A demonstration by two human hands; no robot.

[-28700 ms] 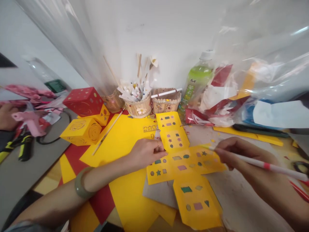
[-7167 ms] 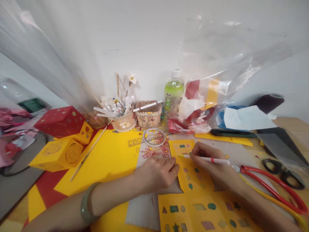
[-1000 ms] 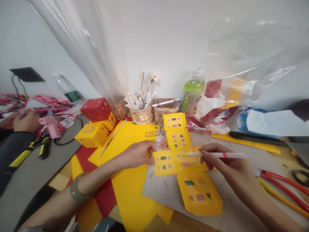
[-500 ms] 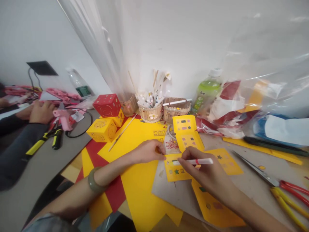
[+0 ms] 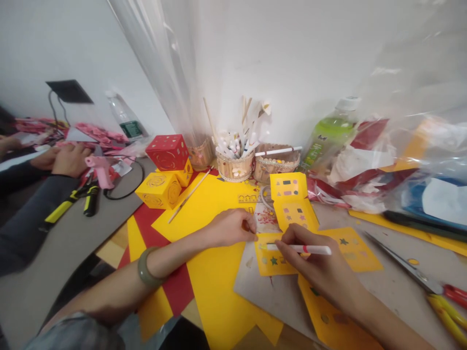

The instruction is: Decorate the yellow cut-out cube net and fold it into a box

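My right hand [image 5: 316, 265] is closed around a white marker pen [image 5: 319, 250] with a red band, its tip over the left panel of a yellow cardboard cutout [image 5: 265, 267]. The cutout lies unfolded in several panels that carry small coloured shapes: stars, squares, triangles and circles. At that panel's left edge, my left hand [image 5: 230, 227] pinches with thumb and fingertips; a green bangle [image 5: 146, 267] sits on its wrist. The right hand covers the middle of the cutout. A clear stencil ruler [image 5: 248, 199] lies just beyond my left hand.
Yellow sheets [image 5: 215, 291] spread under my left forearm. Red and yellow boxes [image 5: 167, 151] are stacked behind, beside a basket of markers [image 5: 236, 167]. Large scissors [image 5: 408, 270] lie right; a green drink bottle [image 5: 328, 133] stands behind. Another person's hands [image 5: 69, 159] are left, near a pink glue gun [image 5: 100, 172].
The whole view has shifted slightly, so most things sit farther right in the picture. The pen tip remains over the same panel, and both hands keep their hold.
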